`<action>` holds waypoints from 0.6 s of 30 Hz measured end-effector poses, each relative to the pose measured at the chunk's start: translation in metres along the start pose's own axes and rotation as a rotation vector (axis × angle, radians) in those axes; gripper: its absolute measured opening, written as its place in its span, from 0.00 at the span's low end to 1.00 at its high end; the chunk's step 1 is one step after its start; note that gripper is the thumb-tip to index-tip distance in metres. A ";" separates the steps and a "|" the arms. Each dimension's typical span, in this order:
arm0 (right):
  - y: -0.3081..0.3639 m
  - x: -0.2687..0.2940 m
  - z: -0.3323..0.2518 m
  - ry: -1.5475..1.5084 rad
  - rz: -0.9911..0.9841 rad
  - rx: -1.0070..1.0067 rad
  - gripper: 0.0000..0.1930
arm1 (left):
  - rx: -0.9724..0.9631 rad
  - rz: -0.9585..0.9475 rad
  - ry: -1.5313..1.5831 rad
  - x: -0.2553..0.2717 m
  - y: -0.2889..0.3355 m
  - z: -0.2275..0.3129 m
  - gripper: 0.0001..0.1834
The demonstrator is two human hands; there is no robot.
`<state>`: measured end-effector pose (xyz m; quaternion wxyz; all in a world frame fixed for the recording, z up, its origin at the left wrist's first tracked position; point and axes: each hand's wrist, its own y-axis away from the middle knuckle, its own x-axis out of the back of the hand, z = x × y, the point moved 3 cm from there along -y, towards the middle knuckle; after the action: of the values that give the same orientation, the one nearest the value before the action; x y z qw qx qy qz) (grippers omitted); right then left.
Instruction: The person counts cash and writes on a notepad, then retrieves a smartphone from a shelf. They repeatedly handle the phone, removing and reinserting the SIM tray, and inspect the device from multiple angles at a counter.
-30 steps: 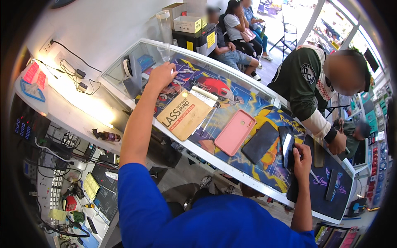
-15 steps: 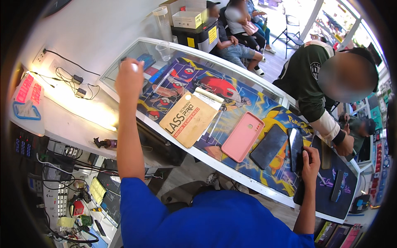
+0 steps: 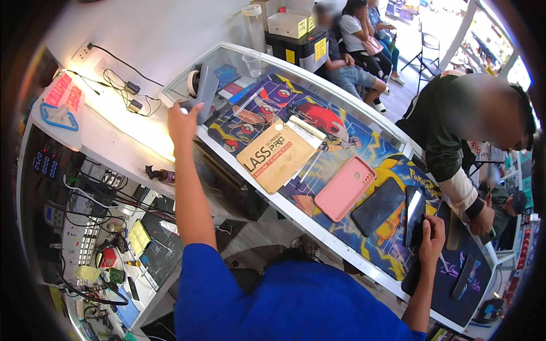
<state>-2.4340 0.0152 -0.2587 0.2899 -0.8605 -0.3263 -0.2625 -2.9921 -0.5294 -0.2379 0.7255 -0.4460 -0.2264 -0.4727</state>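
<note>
My left hand (image 3: 184,124) reaches to the far left end of the glass counter. Its fingers are closed on the near end of a grey tape dispenser (image 3: 208,91) with a roll in it; the grip is partly hidden. My right hand (image 3: 432,237) rests at the right, fingers loosely bent and apart, beside a black phone (image 3: 415,215) with a shiny screen. Left of that phone lie a second dark phone (image 3: 378,207) and a pink phone case (image 3: 345,189). A worn tan cardboard envelope (image 3: 277,159) lies mid-counter, with a pen (image 3: 307,170) by its right edge.
Across the counter a person in a dark green jacket (image 3: 446,128) leans over its right end. A clear plastic cup (image 3: 252,63) stands near the far left edge. Several people sit beyond. Cables and tools crowd the lower bench (image 3: 153,233) at left.
My left hand has drawn back toward me, and the tape dispenser it hid now shows. The view has shifted, moving the counter rightward in the picture. My right hand stays beside the phone.
</note>
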 end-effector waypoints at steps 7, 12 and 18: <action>0.000 -0.001 0.002 -0.020 0.003 -0.029 0.10 | -0.007 -0.206 0.317 0.025 -0.062 -0.064 0.39; -0.018 0.005 -0.050 0.129 0.231 0.187 0.09 | 0.001 0.070 0.305 0.022 -0.060 -0.088 0.32; -0.107 -0.062 -0.181 0.135 -0.078 0.390 0.09 | -0.330 -0.238 0.419 -0.011 0.046 0.070 0.22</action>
<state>-2.5978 -0.0650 -0.1379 0.4619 -0.7552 -0.3839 -0.2626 -2.9498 -0.4568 -0.2308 0.6137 -0.4209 -0.0421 -0.6667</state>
